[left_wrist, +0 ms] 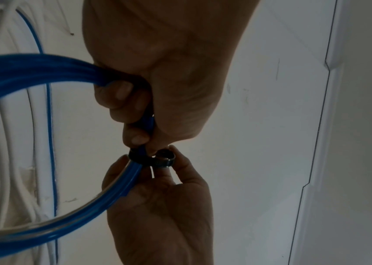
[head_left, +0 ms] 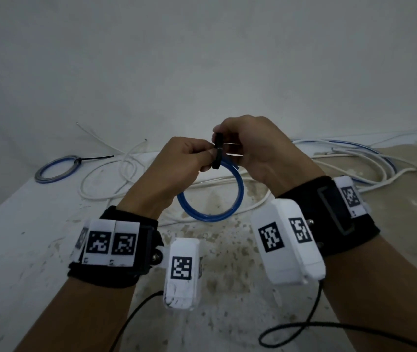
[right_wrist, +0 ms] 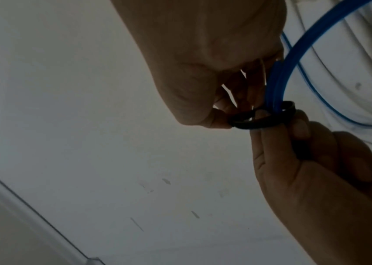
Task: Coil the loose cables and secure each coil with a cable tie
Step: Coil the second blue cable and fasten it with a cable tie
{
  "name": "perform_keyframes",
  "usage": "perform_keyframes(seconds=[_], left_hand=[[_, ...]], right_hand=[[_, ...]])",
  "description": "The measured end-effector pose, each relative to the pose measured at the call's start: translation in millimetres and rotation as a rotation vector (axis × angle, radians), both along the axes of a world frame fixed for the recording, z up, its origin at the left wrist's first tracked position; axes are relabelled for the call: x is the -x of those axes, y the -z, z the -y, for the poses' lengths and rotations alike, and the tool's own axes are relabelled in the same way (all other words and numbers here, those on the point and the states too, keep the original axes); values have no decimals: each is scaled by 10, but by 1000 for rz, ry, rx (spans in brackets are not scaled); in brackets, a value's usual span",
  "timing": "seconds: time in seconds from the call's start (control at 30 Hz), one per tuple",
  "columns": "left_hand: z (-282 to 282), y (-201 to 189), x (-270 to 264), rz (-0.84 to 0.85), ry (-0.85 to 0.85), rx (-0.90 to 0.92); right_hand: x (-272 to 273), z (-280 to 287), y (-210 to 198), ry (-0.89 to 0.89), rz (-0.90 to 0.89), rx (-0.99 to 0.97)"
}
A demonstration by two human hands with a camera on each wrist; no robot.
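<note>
Both hands are raised above the white table (head_left: 24, 224). My left hand (head_left: 206, 158) grips a coiled blue cable (head_left: 212, 215), its fingers curled round the strands; the left wrist view shows the blue cable (left_wrist: 21, 71) running into the fist. A black cable tie (head_left: 218, 153) is looped loosely round the coil's top. My right hand (head_left: 221, 142) pinches that tie between thumb and fingers. In the right wrist view the black cable tie (right_wrist: 261, 124) circles the blue cable (right_wrist: 277, 80), wider than the strands. The tie's tail is hidden by the fingers.
At the far left lies a blue coil (head_left: 53, 168) tied with a black tie whose tail sticks out. Loose white cables (head_left: 105, 179) loop behind my left hand. A tangle of white and blue cables (head_left: 355, 158) spreads at the right, along the wall.
</note>
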State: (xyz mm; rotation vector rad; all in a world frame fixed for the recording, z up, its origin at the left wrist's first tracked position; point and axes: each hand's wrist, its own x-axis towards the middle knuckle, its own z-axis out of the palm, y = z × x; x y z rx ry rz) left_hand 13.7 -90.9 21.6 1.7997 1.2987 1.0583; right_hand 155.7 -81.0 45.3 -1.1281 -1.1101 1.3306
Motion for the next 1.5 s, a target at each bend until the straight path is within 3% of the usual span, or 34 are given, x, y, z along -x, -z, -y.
perform_keyframes(seconds=[0.2,0.5,0.7,0.9,1.03,1.37,1.5], left_hand=[[29,5,-29,13,-13,43],[51,7,-96,42,22,145],[100,-28,-150,183,55,261],[122,-68,-143,38,59,127],[158,-81,-164,36,128,128],[140,-109,-81,105,132,213],[131,-123,-94,195,76,245]], right_hand=[[-51,-41,5,-13,235,-138],[-75,-115,59,197,567,-355],[-65,-176,90,323,672,-354],[-84,-188,113,328,709,-413],[-143,-232,135,335,780,-471],[-138,-265,167,377,631,-448],[-163,-150,74,138,381,-320]])
